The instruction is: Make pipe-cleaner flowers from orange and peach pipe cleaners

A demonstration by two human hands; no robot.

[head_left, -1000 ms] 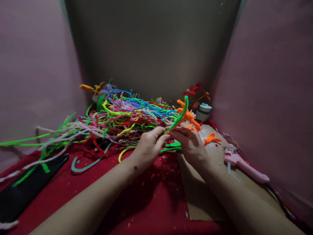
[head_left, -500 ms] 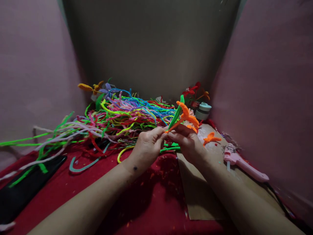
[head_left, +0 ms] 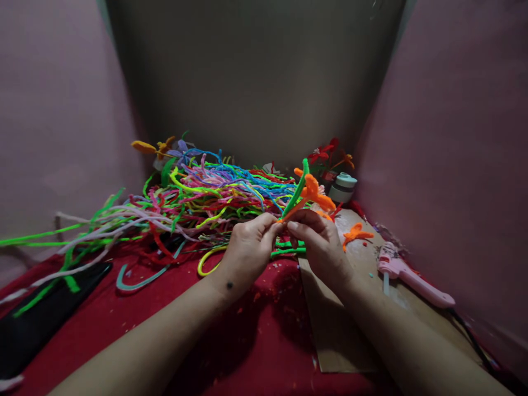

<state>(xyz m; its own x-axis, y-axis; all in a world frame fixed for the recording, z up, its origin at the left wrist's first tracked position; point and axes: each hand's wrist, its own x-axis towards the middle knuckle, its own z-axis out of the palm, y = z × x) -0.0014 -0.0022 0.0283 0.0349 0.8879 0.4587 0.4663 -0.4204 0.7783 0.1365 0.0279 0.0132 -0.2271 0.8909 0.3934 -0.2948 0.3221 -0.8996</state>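
Note:
An orange pipe-cleaner flower (head_left: 314, 193) rises between my hands, its petals pointing up and to the right. Beside its stem stands a green pipe-cleaner leaf (head_left: 297, 192). My left hand (head_left: 252, 245) is closed, thumb and fingertips pinching the lower end of the flower's stem. My right hand (head_left: 319, 242) is closed too, its fingers on the stem just under the petals; the exact grip is partly hidden by the fingers. Behind and to the left of both hands lies a heap of many-coloured pipe cleaners (head_left: 231, 187).
A pink hot glue gun (head_left: 416, 280) lies on a cardboard sheet (head_left: 342, 346) at right, near another orange flower piece (head_left: 357, 234). A pale-lidded jar (head_left: 343, 187) and red flowers (head_left: 324, 153) stand behind. A black flat object (head_left: 53, 308) lies left on the red cloth (head_left: 136, 330).
My right hand has shifted slightly, its thumb and fingers regripping at the stem. The flower and green leaf have turned a little, with more of a rear petal showing left of the leaf.

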